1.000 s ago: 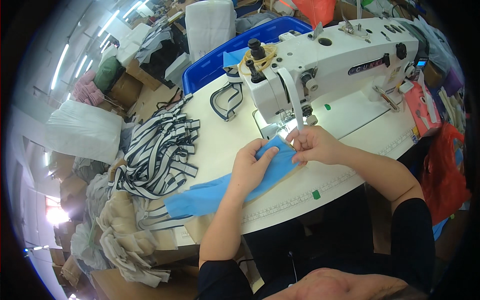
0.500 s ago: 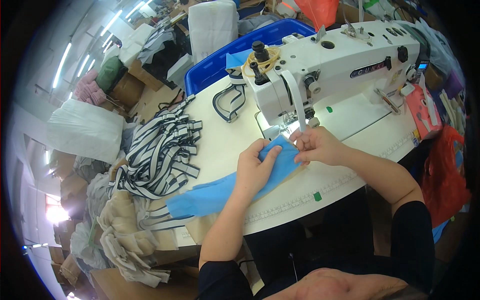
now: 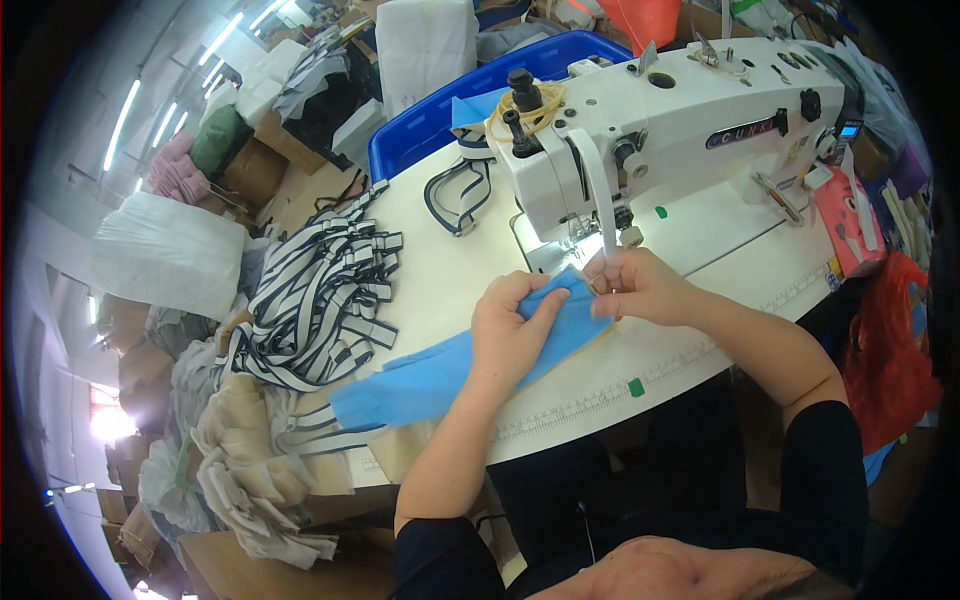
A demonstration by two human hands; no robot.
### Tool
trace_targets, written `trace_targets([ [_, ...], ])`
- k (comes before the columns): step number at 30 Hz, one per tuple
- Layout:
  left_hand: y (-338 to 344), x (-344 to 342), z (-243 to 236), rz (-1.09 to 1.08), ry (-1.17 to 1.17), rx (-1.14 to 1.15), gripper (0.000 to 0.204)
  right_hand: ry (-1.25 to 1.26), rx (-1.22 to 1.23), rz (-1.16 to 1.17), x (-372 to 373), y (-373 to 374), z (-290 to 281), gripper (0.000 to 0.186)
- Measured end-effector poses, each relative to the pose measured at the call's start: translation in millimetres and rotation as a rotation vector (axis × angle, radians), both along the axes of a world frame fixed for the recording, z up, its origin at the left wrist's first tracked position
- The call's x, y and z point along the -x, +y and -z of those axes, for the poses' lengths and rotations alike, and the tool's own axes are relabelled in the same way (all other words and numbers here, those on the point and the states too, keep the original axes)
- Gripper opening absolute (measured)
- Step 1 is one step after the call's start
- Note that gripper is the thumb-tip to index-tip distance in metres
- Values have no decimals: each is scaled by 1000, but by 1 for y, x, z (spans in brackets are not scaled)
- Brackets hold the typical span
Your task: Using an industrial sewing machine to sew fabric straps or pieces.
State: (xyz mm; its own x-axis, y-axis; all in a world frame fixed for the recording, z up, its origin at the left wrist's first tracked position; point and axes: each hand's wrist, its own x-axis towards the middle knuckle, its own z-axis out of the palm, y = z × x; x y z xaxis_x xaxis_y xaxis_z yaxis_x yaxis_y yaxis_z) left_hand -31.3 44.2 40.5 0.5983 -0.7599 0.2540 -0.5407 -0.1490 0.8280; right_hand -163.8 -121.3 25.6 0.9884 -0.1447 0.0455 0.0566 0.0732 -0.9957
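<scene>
A long strip of light blue fabric [image 3: 420, 385] lies slantwise over the front of the sewing table, with a beige layer showing under its lower edge. My left hand [image 3: 515, 325] grips it near its upper end, thumb on top and fingers folded around it. At the corner of that same end, my right hand [image 3: 640, 287] pinches the fabric between thumb and fingers. Both hands are just in front of the needle area of a white sewing machine [image 3: 680, 130]. The machine's lamp lights the spot beside my right fingertips.
Black-and-white striped straps [image 3: 320, 300] are heaped on the table's left. One striped strap loop [image 3: 460, 195] lies left of the machine head. Beige fabric pieces [image 3: 260, 470] hang over the left edge. Behind stands a blue plastic bin [image 3: 400, 150]; a red bag [image 3: 885, 350] hangs at right.
The hands have barely moved; my right fingers have shifted slightly at the fabric's corner. The view has tilted a little.
</scene>
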Motion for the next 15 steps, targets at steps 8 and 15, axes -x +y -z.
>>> trace_targets([
  [8,-1,5,-4,17,-22,-42,17,-9,126,86,1,1,4,16],
  [15,-2,13,-21,16,142,-274,26,-21,99,138,1,3,7,14],
])
